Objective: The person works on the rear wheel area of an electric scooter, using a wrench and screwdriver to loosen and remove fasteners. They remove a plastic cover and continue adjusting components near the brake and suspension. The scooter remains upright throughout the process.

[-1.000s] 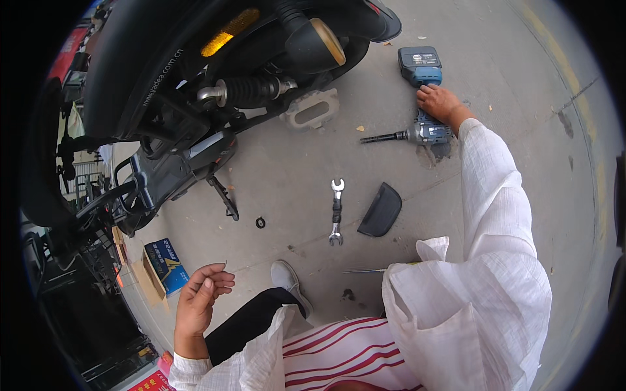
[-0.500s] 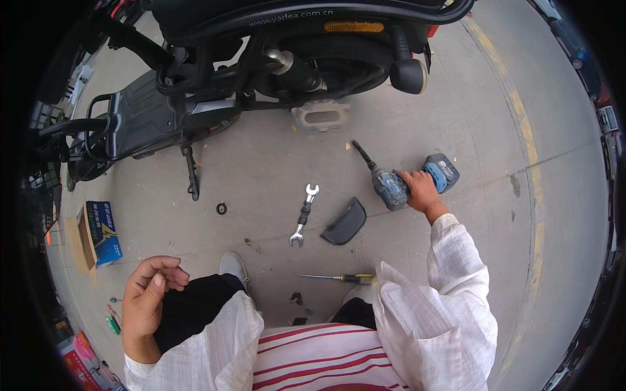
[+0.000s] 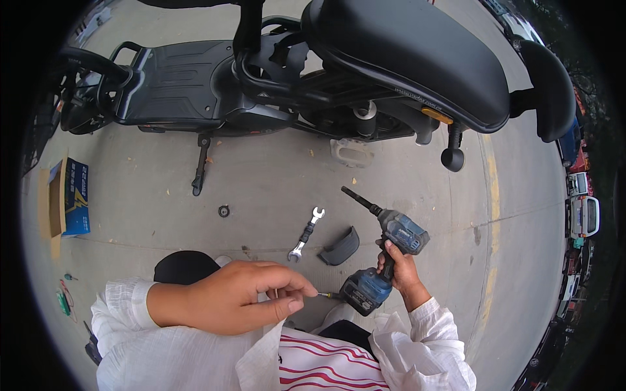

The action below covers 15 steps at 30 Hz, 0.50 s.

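My right hand (image 3: 399,270) grips the handle of a blue-and-black cordless impact wrench (image 3: 404,231). Its long dark socket extension points up and left, and its battery (image 3: 366,291) is turned toward my lap. In front of my body hovers my left hand (image 3: 251,294), back upward, fingers loosely bent and thumb apart; I see nothing in it. Just beyond its fingertips shows a bit of a screwdriver (image 3: 332,296), the rest hidden by the hand and battery. A double open-ended wrench (image 3: 306,234) with a dark-wrapped middle and a curved black plastic cover (image 3: 340,246) lie on the ground nearby.
A black electric scooter (image 3: 176,85) spans the far side, its kickstand (image 3: 201,166) down. A small black ring (image 3: 224,210) lies on the concrete. An open blue cardboard box (image 3: 76,195) stands at left. Parked vehicles (image 3: 582,216) line the right edge.
The impact wrench has swung upright and come nearer my body in my right hand. My left hand has moved right, across my lap. The view has shifted, showing more of the scooter.
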### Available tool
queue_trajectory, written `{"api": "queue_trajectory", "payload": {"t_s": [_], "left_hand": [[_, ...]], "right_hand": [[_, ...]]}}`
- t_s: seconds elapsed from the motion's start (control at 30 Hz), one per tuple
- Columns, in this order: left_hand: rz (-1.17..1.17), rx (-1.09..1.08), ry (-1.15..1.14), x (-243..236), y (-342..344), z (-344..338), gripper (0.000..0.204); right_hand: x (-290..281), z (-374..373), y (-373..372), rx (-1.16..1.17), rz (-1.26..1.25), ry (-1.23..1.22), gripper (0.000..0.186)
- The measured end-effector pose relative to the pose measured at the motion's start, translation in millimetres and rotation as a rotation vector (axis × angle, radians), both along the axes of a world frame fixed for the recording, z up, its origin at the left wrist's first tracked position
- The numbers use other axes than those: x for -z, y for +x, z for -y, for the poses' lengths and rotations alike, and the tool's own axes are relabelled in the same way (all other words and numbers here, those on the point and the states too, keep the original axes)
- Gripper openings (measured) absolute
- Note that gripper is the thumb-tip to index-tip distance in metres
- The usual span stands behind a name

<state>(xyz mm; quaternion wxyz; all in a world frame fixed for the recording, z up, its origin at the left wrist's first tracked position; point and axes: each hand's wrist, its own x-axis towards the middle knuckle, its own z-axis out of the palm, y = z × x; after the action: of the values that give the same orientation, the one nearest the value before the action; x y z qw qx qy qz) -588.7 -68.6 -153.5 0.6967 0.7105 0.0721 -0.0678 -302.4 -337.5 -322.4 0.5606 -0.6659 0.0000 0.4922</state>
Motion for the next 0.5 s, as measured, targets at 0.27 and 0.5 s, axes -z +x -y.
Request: {"api": "queue_trajectory", "payload": {"t_s": [0.27, 0.5], "left_hand": [[0.425, 0.08, 0.023, 4, -35, -11, 0.028], [0.405, 0.174, 0.471, 3, -66, -14, 0.029]], "right_hand": [[10, -83, -56, 0.07, 0.072, 0.012, 0.037], [19, -126, -85, 0.115, 0.011, 0.124, 0.04]]}}
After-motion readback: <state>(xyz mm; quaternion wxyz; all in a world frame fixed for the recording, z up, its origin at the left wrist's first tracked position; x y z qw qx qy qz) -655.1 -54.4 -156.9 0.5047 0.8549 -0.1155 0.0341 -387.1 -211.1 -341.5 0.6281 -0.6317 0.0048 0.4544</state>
